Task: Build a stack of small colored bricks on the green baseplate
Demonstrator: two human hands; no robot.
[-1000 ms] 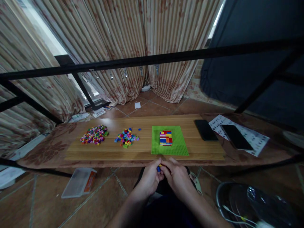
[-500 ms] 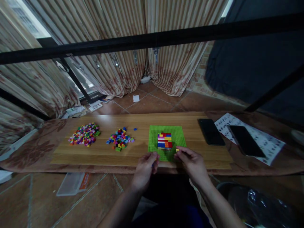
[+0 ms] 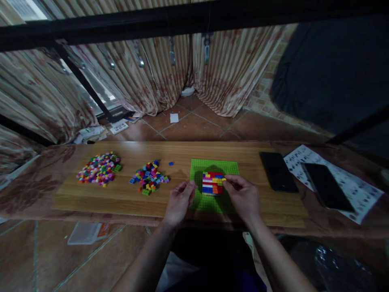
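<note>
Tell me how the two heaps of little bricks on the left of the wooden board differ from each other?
The far-left heap is larger and spreads wider; the heap nearer the green baseplate is smaller. The far-left heap looks mostly pink, purple and yellow; the nearer heap shows more blue, red and black. The nearer heap has a stray blue brick lying just beyond it. Both are loose, mixed-colour bricks lying on the wooden board.

A brick block (image 3: 212,183) sits on a baseplate (image 3: 231,168) between the fingers of the left hand (image 3: 178,199) and the right hand (image 3: 243,196), whose fingertips touch the block's right edge. Left of the left hand's fingers on the wooden board (image 3: 127,198) lie a small brick pile (image 3: 148,178), one loose brick (image 3: 171,164) behind it, and farther left a larger brick pile (image 3: 99,168). Right of the right hand's fingers lie a phone (image 3: 278,171) on the board and, well beyond it, a second phone (image 3: 326,186) on a printed sheet (image 3: 358,194).
</note>
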